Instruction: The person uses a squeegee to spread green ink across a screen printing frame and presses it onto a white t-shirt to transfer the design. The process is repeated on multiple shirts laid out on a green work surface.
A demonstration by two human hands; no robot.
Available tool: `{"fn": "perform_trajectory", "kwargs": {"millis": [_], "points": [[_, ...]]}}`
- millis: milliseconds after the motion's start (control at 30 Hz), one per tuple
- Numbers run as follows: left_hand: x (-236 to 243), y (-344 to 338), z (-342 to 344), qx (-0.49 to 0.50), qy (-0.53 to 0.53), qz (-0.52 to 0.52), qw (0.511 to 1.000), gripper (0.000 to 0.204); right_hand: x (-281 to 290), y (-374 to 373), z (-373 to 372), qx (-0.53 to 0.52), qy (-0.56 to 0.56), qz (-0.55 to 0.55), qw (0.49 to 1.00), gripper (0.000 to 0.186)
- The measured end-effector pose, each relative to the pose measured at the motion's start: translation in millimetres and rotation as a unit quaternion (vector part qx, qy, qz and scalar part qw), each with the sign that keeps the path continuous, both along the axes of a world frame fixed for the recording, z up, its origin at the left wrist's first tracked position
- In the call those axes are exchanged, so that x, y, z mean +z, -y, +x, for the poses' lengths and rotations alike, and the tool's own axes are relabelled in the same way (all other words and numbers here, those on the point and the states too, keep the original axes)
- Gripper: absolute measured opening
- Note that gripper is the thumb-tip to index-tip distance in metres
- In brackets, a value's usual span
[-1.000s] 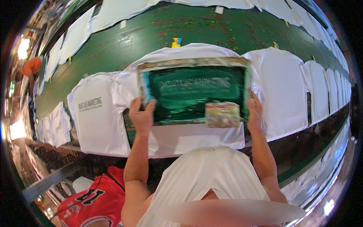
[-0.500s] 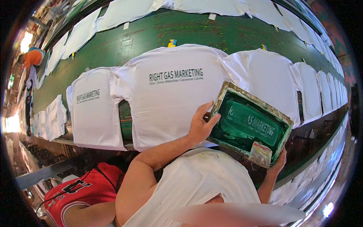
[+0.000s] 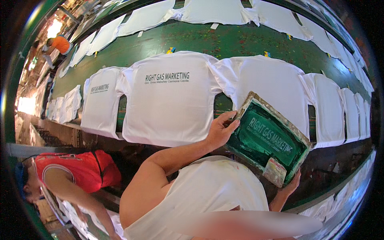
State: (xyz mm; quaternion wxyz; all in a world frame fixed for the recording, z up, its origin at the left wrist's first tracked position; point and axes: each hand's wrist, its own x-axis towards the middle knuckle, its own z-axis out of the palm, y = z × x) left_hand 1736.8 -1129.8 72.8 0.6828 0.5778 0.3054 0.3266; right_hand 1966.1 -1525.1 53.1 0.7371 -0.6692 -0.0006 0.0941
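Note:
A silk-screen printing frame [image 3: 256,146], wood-edged with dark green ink over its mesh and pale lettering, hangs tilted in front of me at right of centre. My left hand [image 3: 222,130] grips its left edge, thumb on top. Around the lower right edge closes my right hand [image 3: 292,185], partly hidden by the frame. A paint-smeared squeegee [image 3: 275,172] rests inside at the near corner, close to my right hand but not visibly touching it. Beyond the frame lies a plain white T-shirt [image 3: 266,82]. Left of it is a white T-shirt [image 3: 170,106] with dark lettering.
A long green table [image 3: 192,38] carries rows of white shirts along both edges. Another printed shirt [image 3: 100,104] lies further left. One person in red [image 3: 78,170] bends at my left; another in orange [image 3: 62,45] stands at the far left.
The frame has shifted right along the table, away from the printed shirt and toward the plain one, both hands still on it. The person in red has moved left and bent over.

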Motion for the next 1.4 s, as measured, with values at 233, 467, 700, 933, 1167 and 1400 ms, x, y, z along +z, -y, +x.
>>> {"fn": "perform_trajectory", "kwargs": {"millis": [233, 467, 700, 933, 1167, 1400], "points": [[30, 56, 64, 0.036, -0.035, 0.039, 0.998, 0.046, 31, 28, 96, 0.046, -0.063, 0.044, 0.996, 0.065], [49, 60, 82, 0.091, -0.062, 0.048, 0.993, 0.041, 37, 16, 153, 0.094, -0.044, -0.016, 0.994, 0.063], [39, 43, 129, 0.048, 0.026, -0.059, 0.997, 0.032, 40, 34, 167, 0.088, 0.148, -0.222, 0.96, 0.06], [26, 56, 176, 0.015, 0.039, -0.04, 0.998, 0.031, 74, 70, 196, 0.097, 0.272, -0.357, 0.888, 0.058], [22, 73, 231, 0.044, -0.01, 0.013, 0.999, 0.043, 58, 68, 277, 0.057, 0.182, -0.32, 0.928, 0.048], [29, 59, 216, 0.094, -0.118, 0.096, 0.984, 0.063, 31, -5, 322, 0.134, 0.028, -0.022, 0.99, 0.055]]}}
